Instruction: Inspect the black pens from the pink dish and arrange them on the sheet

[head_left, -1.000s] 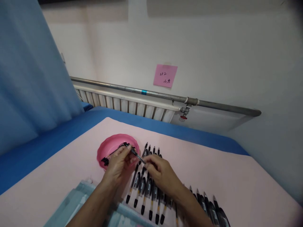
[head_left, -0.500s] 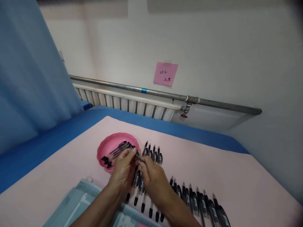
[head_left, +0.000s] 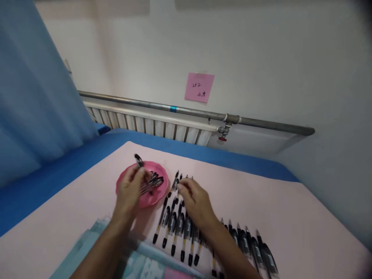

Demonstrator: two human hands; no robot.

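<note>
My left hand (head_left: 129, 190), smeared by motion, is closed on a black gel pen (head_left: 138, 159) above the left side of the pink bowl (head_left: 151, 200). The pen's dark capped end points up past the fingertips. Several clear-barrelled pens with black caps lie inside the bowl. Over the rows of pens my right hand (head_left: 197, 201) has thumb and index finger bent together at a black pen cap (head_left: 175, 184). Below it, uncapped pens (head_left: 156, 237) lie side by side with loose caps (head_left: 172, 223) beside their tips. My right hand and forearm hide some of these.
Another row of pens and caps (head_left: 257, 252) lies at the right on the pale pink table cover (head_left: 232, 197). A teal patterned packet (head_left: 148, 267) lies at the front edge. Behind the table are a radiator (head_left: 159, 128), a metal pipe (head_left: 197, 113) and a blue curtain (head_left: 37, 89).
My hands have come apart from working together on a pen. The left moved left and up over the bowl with the pen; the right shifted slightly up to the row of caps.
</note>
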